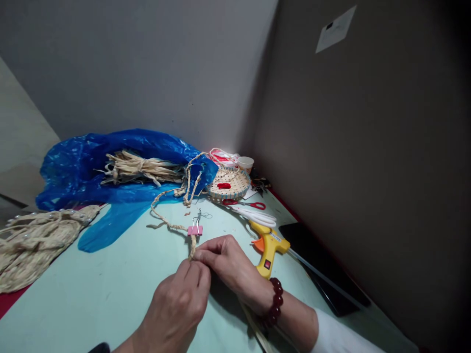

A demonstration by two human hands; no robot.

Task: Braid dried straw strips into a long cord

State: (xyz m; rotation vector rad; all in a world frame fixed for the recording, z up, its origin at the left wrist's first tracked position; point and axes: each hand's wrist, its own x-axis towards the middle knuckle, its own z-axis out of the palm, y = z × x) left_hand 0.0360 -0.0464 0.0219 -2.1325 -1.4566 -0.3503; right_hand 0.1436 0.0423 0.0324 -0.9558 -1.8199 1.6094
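A pale plant-fibre braid runs from a pink binder clip down to my hands. My left hand is closed, its fingertips pinching the lower end of the braid. Right beside it, my right hand has thumb and forefinger closed on the braid too. Under my right wrist, which wears a dark red bead bracelet, loose flat strands trail toward the near edge. Beyond the clip, the finished cord curves left and back across the table. My fingers cover the point where the strands cross.
A yellow glue gun lies right of my hands, near a dark flat device. Red-handled scissors and a woven basket stand behind. A blue plastic bag holds a fibre bundle. At left lies a woven piece.
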